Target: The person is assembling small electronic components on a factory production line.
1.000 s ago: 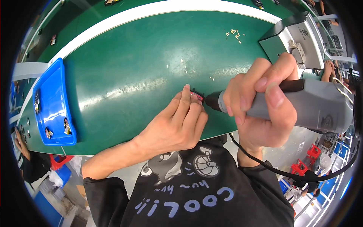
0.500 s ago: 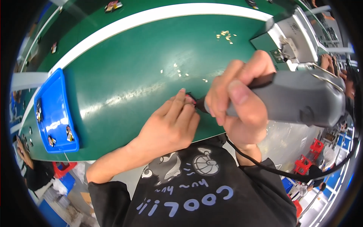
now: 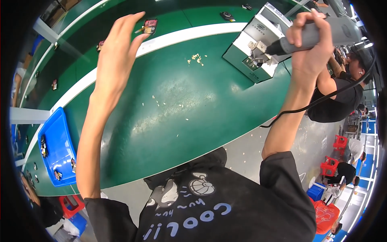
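The right grip [image 3: 311, 56] is clasping a driver [image 3: 342, 30], whose nose [image 3: 277, 48] is hiding part of the feeder [image 3: 260, 75] on the desk [image 3: 173, 141]. The left grip [image 3: 117, 52] is hanging unclenched beside a device [image 3: 150, 26] (I am failing to tell whether they are touching) lying past the rail [image 3: 197, 32].

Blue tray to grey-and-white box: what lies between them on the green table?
In the head view, scattered pale bits lie there; the left forearm also crosses between.
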### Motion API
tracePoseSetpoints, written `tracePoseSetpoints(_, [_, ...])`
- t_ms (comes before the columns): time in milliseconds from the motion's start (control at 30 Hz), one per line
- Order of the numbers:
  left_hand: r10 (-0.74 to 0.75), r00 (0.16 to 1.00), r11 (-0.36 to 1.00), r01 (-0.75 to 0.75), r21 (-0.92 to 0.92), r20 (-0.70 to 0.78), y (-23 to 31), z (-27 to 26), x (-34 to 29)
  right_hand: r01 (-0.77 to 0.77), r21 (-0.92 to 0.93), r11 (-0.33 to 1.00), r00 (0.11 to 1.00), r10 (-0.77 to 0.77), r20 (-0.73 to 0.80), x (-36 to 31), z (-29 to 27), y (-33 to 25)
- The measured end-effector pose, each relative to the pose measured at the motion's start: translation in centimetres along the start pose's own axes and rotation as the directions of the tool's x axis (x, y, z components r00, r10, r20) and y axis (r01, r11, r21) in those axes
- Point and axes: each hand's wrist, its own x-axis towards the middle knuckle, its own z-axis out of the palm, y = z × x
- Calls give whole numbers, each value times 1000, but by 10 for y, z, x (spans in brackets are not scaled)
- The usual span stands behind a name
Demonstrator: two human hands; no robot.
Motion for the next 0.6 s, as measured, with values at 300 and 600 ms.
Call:
tracePoseSetpoints(300, [-501,856,760,361,541,132,-69,-121,-142,-22,-88,996,994,12,-113,-6,16,18])
tracePoseSetpoints(600, [-474,877,782,376,498,83,-100,-142,-159,-141,-15,990,990,142,24,-9,22,14])
